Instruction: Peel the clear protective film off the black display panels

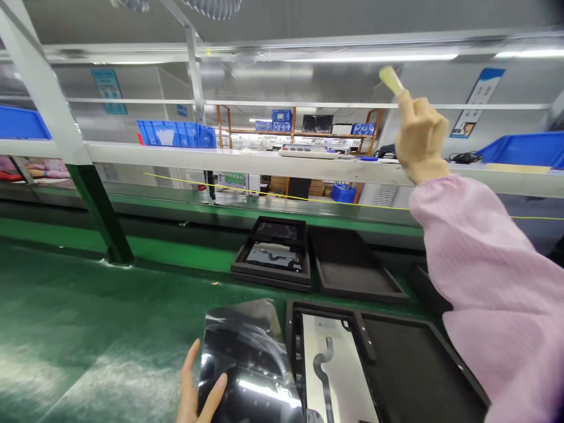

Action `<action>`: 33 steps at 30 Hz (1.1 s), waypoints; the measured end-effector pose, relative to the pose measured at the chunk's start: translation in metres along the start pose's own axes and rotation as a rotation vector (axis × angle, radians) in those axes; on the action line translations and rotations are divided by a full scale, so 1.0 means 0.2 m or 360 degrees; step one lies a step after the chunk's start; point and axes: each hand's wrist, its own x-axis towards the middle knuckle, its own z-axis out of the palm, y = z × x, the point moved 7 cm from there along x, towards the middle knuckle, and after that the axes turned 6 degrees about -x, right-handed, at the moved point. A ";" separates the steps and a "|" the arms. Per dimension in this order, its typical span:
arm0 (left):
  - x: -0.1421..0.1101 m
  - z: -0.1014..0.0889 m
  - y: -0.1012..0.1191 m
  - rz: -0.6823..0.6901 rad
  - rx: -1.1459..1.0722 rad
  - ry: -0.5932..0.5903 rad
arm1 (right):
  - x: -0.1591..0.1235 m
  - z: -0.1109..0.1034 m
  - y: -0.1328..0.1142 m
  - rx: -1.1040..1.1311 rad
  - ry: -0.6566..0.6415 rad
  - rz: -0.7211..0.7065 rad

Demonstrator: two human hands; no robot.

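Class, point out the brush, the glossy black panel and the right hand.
Brush [391, 80]: head view, bristles.
Glossy black panel [247, 358]: head view, front face.
Right hand [422, 136]: head view, back.

Print on the teal poster and white sign is illegible.

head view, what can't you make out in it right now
- Brush handle: head view, mostly covered by the right hand.
- Left hand: head view, wrist cut off by the bottom edge, any fingers underneath covered by the glossy panel.
- Near end of the grey ribbon cable: head view, cut off by the bottom edge.
- Wall poster wording: head view, too small and blurred.
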 end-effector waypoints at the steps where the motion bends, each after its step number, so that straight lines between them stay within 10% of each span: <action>1: -0.01 0.05 0.06 0.0036 -0.0008 -0.0065 | -0.09 -0.03 -0.08 0.0004 0.0008 -0.0148; 7: -0.13 0.33 0.24 -0.0006 -0.0079 -0.0578 | -1.18 -0.26 -0.59 0.0199 0.0132 -0.1380; 13: -0.21 0.44 0.23 -0.0249 -0.0485 -0.0600 | -1.87 -0.57 -0.65 0.0827 0.0480 -0.2029; 20: -0.24 0.49 0.29 -0.0371 -0.0673 -0.0702 | -1.88 -0.55 -0.65 0.1512 -0.0445 -0.1710; 26: -0.30 0.50 0.36 -0.0129 -0.0536 -0.0798 | -1.58 -0.36 -0.68 0.1600 -0.0370 -0.1132; 33: -0.36 0.52 0.41 -0.0049 -0.0450 -0.0843 | -1.59 -0.26 -0.70 0.1845 -0.0672 -0.1058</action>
